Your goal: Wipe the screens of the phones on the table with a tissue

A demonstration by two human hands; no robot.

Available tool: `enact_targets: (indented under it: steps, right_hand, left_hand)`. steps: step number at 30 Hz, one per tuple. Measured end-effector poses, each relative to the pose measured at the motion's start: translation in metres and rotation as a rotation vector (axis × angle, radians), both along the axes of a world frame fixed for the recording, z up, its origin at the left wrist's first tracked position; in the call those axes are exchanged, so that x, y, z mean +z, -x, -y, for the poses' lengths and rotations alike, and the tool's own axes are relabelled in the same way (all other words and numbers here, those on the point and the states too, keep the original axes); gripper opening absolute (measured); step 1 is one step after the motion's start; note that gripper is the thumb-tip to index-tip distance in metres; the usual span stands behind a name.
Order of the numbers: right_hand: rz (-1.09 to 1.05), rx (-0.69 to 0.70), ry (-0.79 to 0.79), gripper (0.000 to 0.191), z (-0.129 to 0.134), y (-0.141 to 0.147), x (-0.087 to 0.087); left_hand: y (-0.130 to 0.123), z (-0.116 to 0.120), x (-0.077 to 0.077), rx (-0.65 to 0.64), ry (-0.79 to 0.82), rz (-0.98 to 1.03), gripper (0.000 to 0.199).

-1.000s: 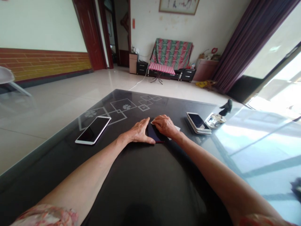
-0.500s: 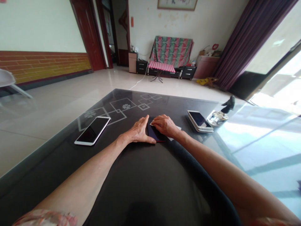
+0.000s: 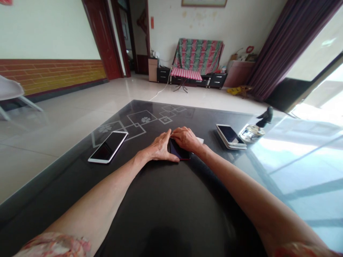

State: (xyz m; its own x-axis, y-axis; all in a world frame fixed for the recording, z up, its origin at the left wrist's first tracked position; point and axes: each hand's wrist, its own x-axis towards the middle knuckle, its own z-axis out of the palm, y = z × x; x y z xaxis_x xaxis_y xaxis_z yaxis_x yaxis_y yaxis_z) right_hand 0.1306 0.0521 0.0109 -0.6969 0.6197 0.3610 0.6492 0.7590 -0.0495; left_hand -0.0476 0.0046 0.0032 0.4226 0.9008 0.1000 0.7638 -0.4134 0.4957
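Note:
A dark phone with a reddish edge (image 3: 180, 152) lies flat on the black table (image 3: 160, 189), between my hands. My left hand (image 3: 163, 147) rests at its left side, thumb along the near edge and fingers at the far left corner, thumb and fingers spread apart. Over the phone's far right part lies my right hand (image 3: 186, 138), its fingers bent and pressed together on a white tissue (image 3: 200, 140). The tissue shows only where it sticks out at the right of the hand; the rest is hidden.
A white-framed phone (image 3: 108, 146) lies to the left on the table. Stacked phones (image 3: 230, 136) sit at the right, beside a clear round holder with a dark figure (image 3: 252, 132). Beyond the table stands a small striped table (image 3: 187, 74); a white chair (image 3: 10, 89) is far left.
My right hand has shifted slightly to the far left over the phone, and less of the white tissue shows. My left hand stays by the phone. The whole view has shifted a little.

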Motion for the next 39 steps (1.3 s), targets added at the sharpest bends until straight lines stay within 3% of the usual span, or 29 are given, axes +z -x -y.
enact_targets:
  steps: [7, 13, 19, 29, 39]
  right_hand:
    - [0.020, 0.166, 0.072, 0.031, 0.049, -0.022, 0.005]
    - [0.051, 0.153, 0.130, 0.031, 0.079, -0.031, 0.014]
    - [-0.007, 0.103, 0.122, 0.031, 0.093, -0.038, 0.009]
    - [-0.028, 0.116, 0.072, 0.028, 0.076, -0.033, 0.005]
    - [-0.010, 0.027, 0.029, 0.034, 0.015, -0.026, 0.000]
  left_hand:
    - [0.002, -0.003, -0.008, 0.008, -0.003, 0.033, 0.137]
    - [0.003, -0.003, -0.007, -0.010, -0.018, -0.001, 0.136]
    - [-0.001, 0.002, -0.003, 0.006, -0.038, -0.026, 0.134]
    - [0.000, 0.005, -0.005, 0.016, -0.085, 0.000, 0.132]
    - [0.001, 0.004, -0.007, 0.017, -0.063, 0.009, 0.129]
